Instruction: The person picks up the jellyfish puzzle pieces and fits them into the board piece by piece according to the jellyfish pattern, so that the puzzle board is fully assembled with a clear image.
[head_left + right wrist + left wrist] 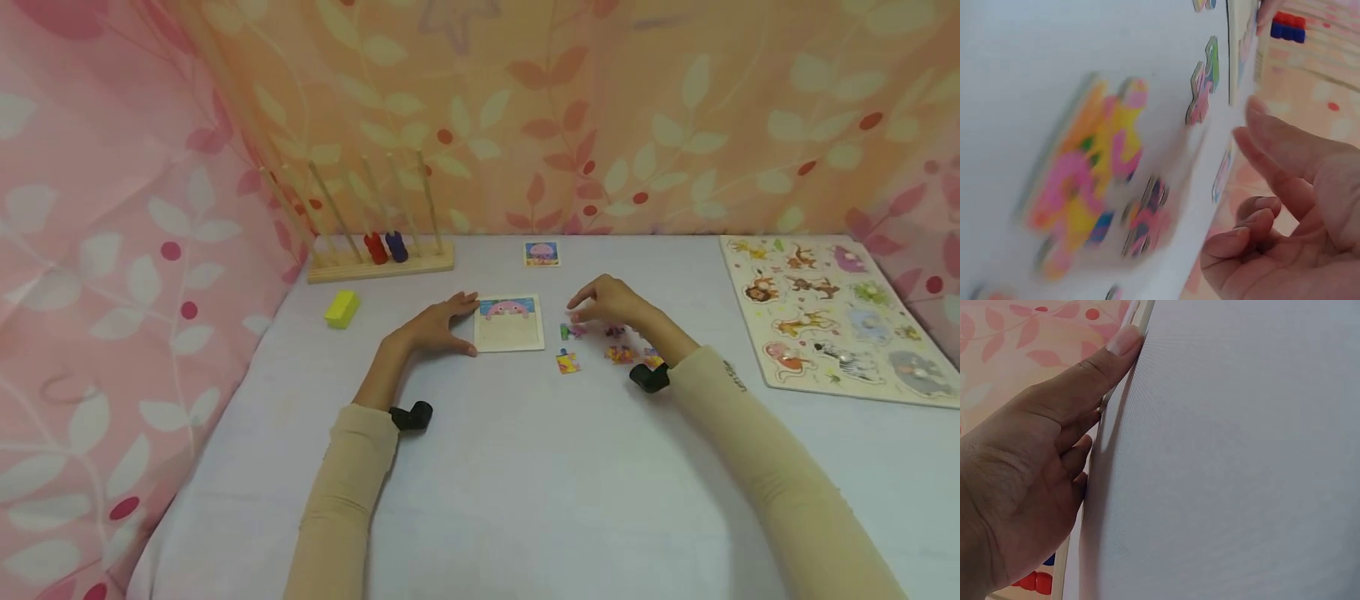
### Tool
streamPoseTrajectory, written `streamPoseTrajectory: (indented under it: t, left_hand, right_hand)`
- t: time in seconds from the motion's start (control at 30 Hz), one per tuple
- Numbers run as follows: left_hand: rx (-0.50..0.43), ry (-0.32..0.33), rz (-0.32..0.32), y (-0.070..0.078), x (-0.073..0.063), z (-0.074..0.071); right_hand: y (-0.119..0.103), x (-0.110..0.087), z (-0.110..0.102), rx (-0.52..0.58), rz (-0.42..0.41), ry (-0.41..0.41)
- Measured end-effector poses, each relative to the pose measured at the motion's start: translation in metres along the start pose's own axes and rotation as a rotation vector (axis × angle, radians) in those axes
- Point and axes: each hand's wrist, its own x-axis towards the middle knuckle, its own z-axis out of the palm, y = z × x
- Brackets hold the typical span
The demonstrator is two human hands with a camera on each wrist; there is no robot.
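A small square jigsaw board (510, 337) lies mid-table, with a pink cartoon animal's face across its top and bare wood below. My left hand (431, 327) holds its left side, thumb at the near corner and fingers toward the far one; the thumb (1124, 340) rests along the edge in the left wrist view. Over the loose pieces hovers my right hand (611, 302), index and thumb apart with nothing between them. Beneath or near it lie a green-and-pink piece (572, 332), a yellow piece (567, 362), a purplish piece (1145, 219) and a blurred orange-yellow piece (1079, 181).
Behind the board sits a small picture card (542, 254). A wooden peg rack (382, 267) with red and blue beads stands back left, a yellow block (342, 309) before it. At the right lies an animal peg puzzle (817, 333). Patterned curtains surround the table.
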Motion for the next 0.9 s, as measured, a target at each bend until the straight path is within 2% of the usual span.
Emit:
streamPoseTrajectory:
  t: [0.13, 0.33, 0.6, 0.9]
  left_hand:
    - [-0.015, 0.021, -0.010, -0.001, -0.002, -0.004]
    - [-0.017, -0.009, -0.018, -0.002, -0.001, 0.001]
    - [-0.015, -0.005, -0.014, -0.005, -0.001, 0.008]
    - [-0.011, 0.010, -0.003, -0.006, -0.001, 0.004]
  right_hand:
    - [0.003, -0.013, -0.001, -0.030, -0.012, -0.023]
    - [0.009, -0.024, 0.010, -0.097, -0.051, -0.009]
    - [0.012, -0.026, 0.020, -0.138, -0.093, 0.026]
    - [0.005, -0.021, 0.012, -0.176, -0.194, 0.023]
